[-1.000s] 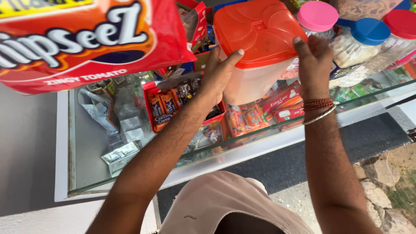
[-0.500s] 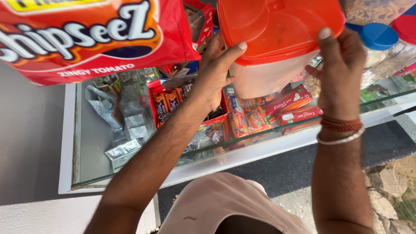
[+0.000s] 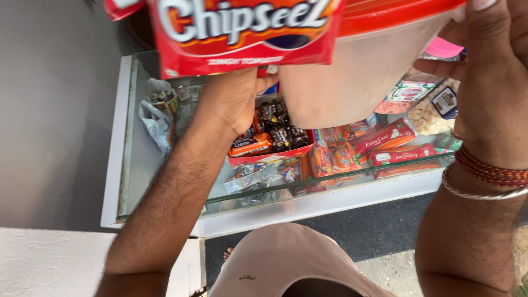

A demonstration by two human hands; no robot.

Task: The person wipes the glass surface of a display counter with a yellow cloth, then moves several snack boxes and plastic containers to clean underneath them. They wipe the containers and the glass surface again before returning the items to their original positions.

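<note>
Above the glass counter (image 3: 165, 206), tub (image 3: 363, 71) now higher between both hands.

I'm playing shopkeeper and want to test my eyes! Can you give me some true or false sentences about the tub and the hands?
1. Both hands hold the tub. True: the left hand and the right hand grip its two sides.
2. The tub has a blue lid. False: the lid is orange-red.
3. The tub stands on the glass counter. False: it is lifted above the glass counter.
4. The right wrist wears bracelets. True.
5. A red snack bag hangs near the camera. True.
</note>
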